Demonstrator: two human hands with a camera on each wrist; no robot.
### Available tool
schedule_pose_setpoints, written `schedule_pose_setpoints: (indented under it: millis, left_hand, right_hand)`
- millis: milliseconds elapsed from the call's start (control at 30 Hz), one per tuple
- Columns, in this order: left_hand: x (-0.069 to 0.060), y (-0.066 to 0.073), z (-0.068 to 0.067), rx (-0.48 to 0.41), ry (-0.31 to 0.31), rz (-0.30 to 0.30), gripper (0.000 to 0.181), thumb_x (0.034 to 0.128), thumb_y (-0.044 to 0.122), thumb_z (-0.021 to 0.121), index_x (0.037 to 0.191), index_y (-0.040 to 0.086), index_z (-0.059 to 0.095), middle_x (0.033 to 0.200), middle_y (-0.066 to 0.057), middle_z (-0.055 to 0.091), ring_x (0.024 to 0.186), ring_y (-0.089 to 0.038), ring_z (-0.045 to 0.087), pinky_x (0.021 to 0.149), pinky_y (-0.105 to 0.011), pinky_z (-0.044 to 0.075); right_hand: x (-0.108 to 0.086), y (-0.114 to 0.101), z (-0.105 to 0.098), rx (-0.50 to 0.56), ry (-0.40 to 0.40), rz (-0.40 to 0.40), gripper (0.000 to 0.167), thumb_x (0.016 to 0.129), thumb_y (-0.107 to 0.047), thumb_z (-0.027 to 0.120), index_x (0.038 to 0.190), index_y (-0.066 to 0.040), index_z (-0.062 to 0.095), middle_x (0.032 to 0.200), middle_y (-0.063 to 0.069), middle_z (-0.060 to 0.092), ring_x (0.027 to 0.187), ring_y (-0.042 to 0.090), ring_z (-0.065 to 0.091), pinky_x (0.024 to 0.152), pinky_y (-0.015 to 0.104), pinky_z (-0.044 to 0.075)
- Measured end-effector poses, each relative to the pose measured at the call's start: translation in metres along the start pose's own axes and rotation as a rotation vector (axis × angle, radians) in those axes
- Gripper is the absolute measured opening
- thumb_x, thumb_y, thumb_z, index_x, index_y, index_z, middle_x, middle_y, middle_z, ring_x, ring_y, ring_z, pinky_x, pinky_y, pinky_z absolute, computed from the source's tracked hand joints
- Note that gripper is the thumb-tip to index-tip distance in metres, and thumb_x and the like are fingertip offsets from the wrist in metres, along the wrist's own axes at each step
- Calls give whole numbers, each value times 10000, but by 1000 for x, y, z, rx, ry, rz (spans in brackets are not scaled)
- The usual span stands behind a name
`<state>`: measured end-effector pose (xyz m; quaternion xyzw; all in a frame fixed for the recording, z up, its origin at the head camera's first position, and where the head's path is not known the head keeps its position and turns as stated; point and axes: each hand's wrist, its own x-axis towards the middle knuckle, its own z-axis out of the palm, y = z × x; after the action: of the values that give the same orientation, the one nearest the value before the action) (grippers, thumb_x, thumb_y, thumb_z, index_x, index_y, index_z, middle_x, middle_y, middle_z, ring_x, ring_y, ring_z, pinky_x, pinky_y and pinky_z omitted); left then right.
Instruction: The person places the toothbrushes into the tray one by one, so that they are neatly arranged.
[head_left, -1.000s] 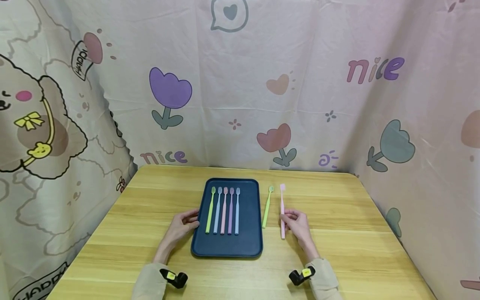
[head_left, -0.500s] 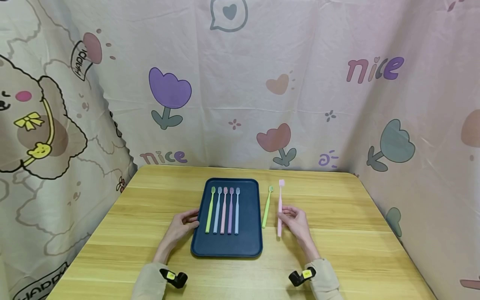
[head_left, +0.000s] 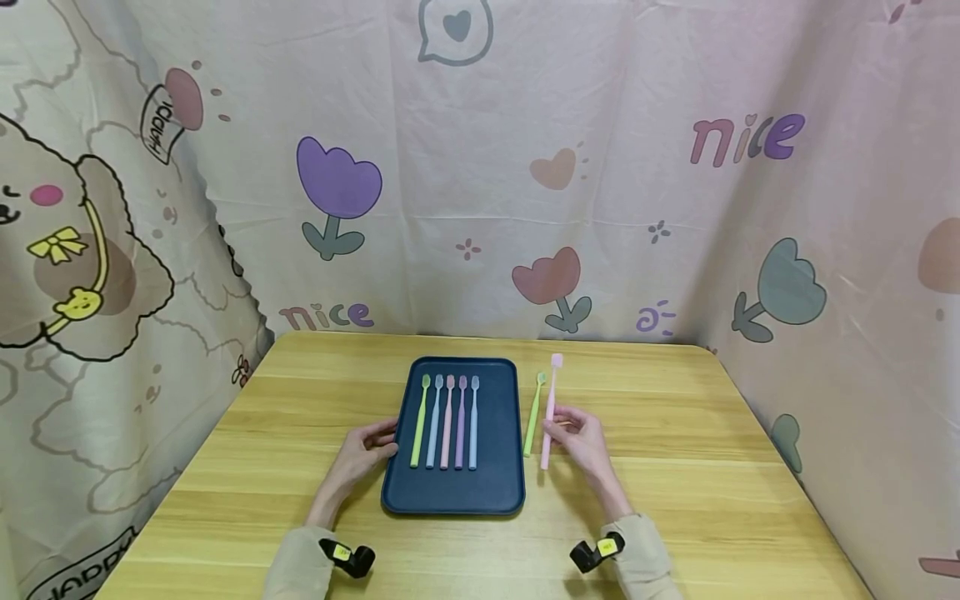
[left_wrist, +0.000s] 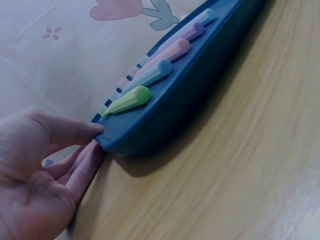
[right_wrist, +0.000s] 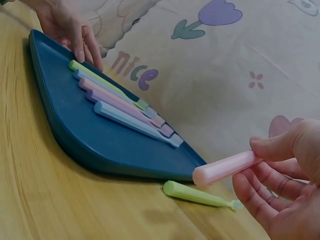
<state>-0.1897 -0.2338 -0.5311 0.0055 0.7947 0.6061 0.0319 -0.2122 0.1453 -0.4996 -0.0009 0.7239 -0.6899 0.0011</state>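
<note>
My right hand [head_left: 581,437] pinches a pink toothbrush [right_wrist: 225,167] between thumb and fingers, its head pointing away from me. In the head view it is just right of a green toothbrush [head_left: 533,417] that lies on the table beside the tray. With thumb on the rim and fingers against the outer side, my left hand [left_wrist: 45,170] grips the left edge of the dark blue tray [head_left: 453,500]. Several toothbrushes lie side by side on the tray, among them a green one [head_left: 419,425], a pink one [head_left: 447,425] and a purple one [head_left: 461,425].
A wooden table [head_left: 675,467] bears the tray. Behind it hangs a printed curtain [head_left: 450,167], which also closes off the left and right sides. Each wrist wears a small black camera [head_left: 351,560].
My right hand has moved left with the pink toothbrush, lifting it slightly and bringing it nearer the loose green one. The left hand and the tray have stayed in place.
</note>
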Motion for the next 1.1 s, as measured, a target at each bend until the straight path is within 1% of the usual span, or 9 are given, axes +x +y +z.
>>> schedule_pose_setpoints:
  millis: [167,367,500,600,733,900,967,1100]
  left_hand:
    - [-1,1,0,0,-3,-1,506,937,-36,634,1428,-62,515,1382,-291,590,1237,-383,605,838,-121,496]
    - [0,1,0,10,-1,0,509,935,-38,634,1428,-64,513,1376,-293,593,1245,-391,600,839,-115,491]
    - [0,1,1,12,3,-8,510,931,-38,639,1426,-66,515,1367,-293,600,1242,-389,603,839,-113,489]
    - [0,2,1,14,2,-8,510,930,-36,641,1424,-65,518,1366,-294,600,1240,-390,605,835,-114,492]
    - [-1,1,1,17,1,-3,509,931,-35,642,1425,-64,519,1367,-295,598,1239,-394,606,830,-118,497]
    - [0,1,1,18,0,-3,510,933,-35,640,1427,-63,516,1373,-296,593,1239,-393,605,829,-118,498]
    - [0,1,1,17,1,-5,509,932,-39,638,1426,-66,516,1373,-297,593,1240,-393,605,831,-116,496]
    - [0,1,2,15,3,-7,507,932,-45,634,1424,-70,515,1370,-300,594,1241,-395,604,833,-114,493]
  right_hand:
    - [2,-2,7,23,-24,17,361,876,62,694,1194,202,592,842,56,678,659,69,653,669,307,602]
    - [4,-2,16,32,-52,-2,291,878,71,687,1135,186,615,797,27,663,617,85,661,668,372,613]
    - [4,-3,22,32,-57,-32,259,872,58,703,1084,181,618,758,0,646,606,78,661,642,364,614]
    - [4,-3,26,25,-58,-36,260,865,39,724,1069,168,627,744,-12,637,597,72,652,624,331,607]
    - [4,-4,33,-2,-57,-37,256,852,13,753,1048,143,650,755,29,645,582,85,644,619,343,609]
    - [7,-4,42,-41,-51,-53,242,837,12,766,1026,120,660,797,145,680,579,121,658,615,418,615]
    - [9,-3,45,-56,-53,-54,243,833,15,767,1029,111,660,807,170,690,581,121,666,612,412,615]
    - [12,-1,51,-98,-65,-51,245,831,16,767,1035,96,657,799,172,700,575,108,671,588,346,611]
